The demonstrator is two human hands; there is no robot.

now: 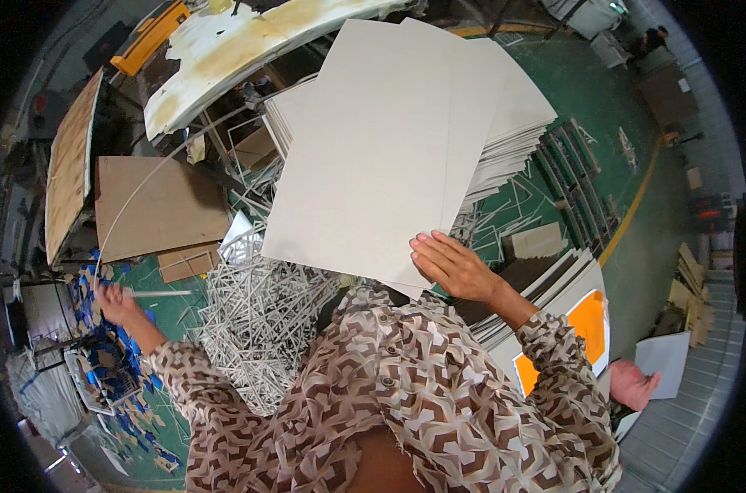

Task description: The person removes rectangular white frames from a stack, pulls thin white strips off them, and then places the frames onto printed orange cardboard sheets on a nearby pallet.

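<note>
The right hand (453, 267) lies flat, fingers extended, on the pale board (373, 148) spreading ahead and leftward of it; the left hand (120, 306) curls around a narrow strip (163, 293).

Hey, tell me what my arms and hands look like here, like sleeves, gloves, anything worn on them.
Your left sleeve and right sleeve match: brown fabric printed with cream, angular, interlocking shapes, ending short of the wrists. Your left hand and right hand are ungloved, and no watch or bracelet shows on either wrist.
</note>
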